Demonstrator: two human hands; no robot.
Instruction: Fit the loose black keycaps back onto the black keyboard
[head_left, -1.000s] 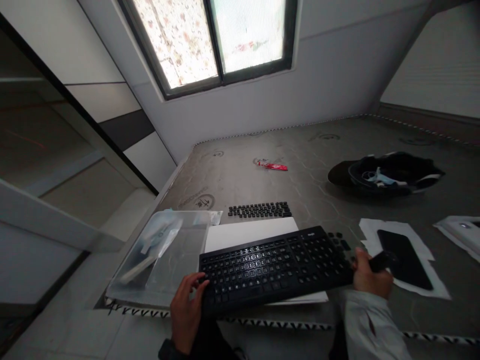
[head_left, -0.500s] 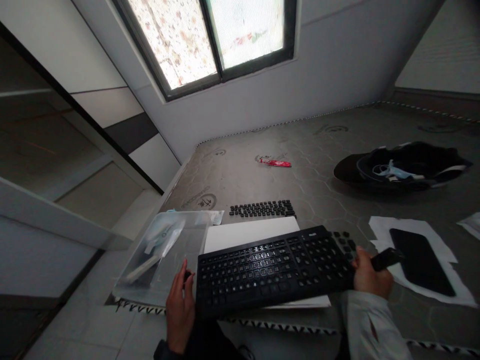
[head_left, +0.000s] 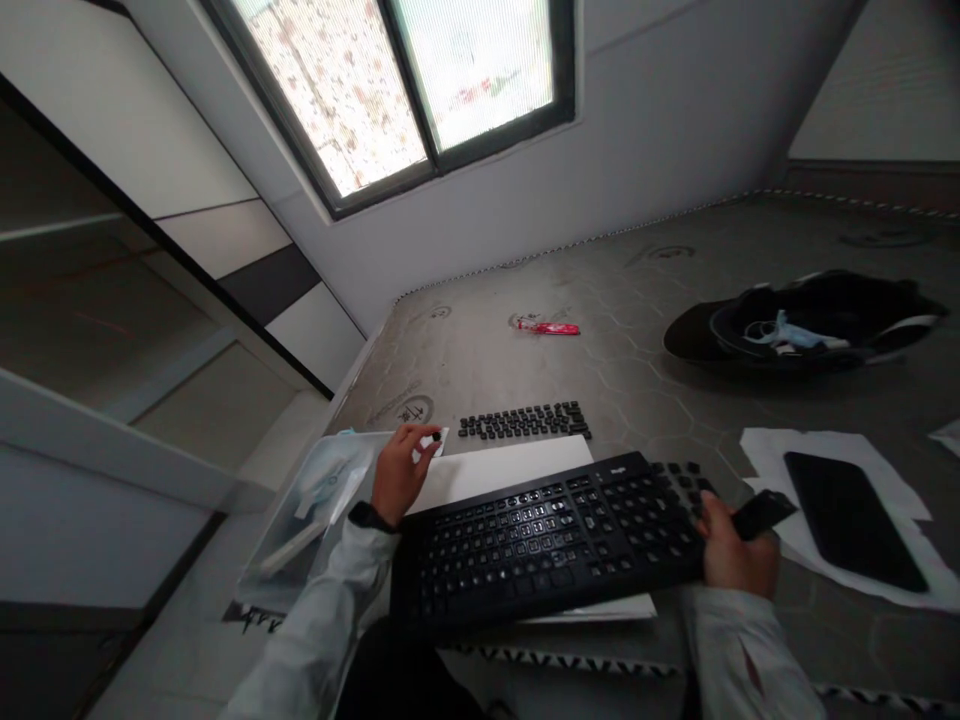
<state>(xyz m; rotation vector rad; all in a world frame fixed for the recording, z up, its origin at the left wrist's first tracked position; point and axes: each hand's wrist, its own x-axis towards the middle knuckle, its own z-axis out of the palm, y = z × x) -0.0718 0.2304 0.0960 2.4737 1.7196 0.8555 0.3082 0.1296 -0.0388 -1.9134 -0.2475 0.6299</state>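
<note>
A black keyboard (head_left: 517, 545) lies tilted across the near edge, many of its key positions showing bare sockets. My left hand (head_left: 401, 475) is over the white board's far left corner, thumb and finger pinching a small black keycap (head_left: 436, 437). Just right of it, loose keycaps (head_left: 525, 420) stand in rows on the mattress-like surface. My right hand (head_left: 739, 555) is closed at the keyboard's right end, around a short black object (head_left: 763, 513) whose outer end sticks out; its kind is unclear. More loose keycaps (head_left: 679, 475) lie just beyond the keyboard's right corner.
Under the keyboard is a white board (head_left: 510, 458). A translucent plastic bin (head_left: 300, 540) with packets stands left. A red-handled tool (head_left: 551, 328) lies farther back. To the right are a black cap (head_left: 810, 325) holding a blue mask and a phone-like black slab (head_left: 855, 520) on white paper.
My left hand has moved from the keyboard's left side forward and up towards the rows of keycaps, carrying the keycap. The right hand stays at the keyboard's right end.
</note>
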